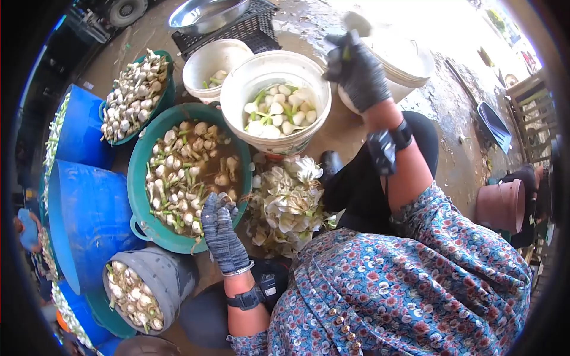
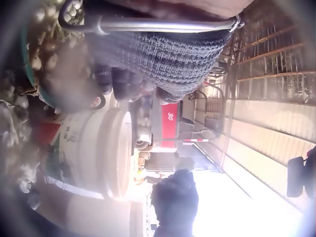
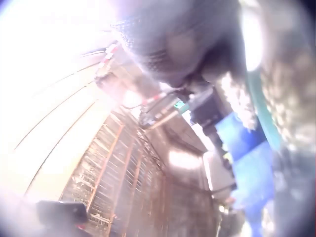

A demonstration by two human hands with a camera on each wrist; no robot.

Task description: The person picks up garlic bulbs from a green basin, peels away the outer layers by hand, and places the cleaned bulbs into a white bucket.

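While left hand (image 1: 221,228) dips curled into green basin (image 1: 138,178), grasp unclear; right hand (image 1: 356,70) raised over white bucket (image 1: 237,95), pinching green stalk (image 1: 346,52)

The left hand (image 1: 220,231) wears a grey knit glove, the right hand (image 1: 356,71) a black one. The basin (image 1: 140,172) is teal, the bucket (image 1: 237,95) white, the tubs (image 1: 89,219) blue. The garlic (image 1: 279,113) is white with green stems. The sleeve (image 1: 427,279) is blue with red flowers.
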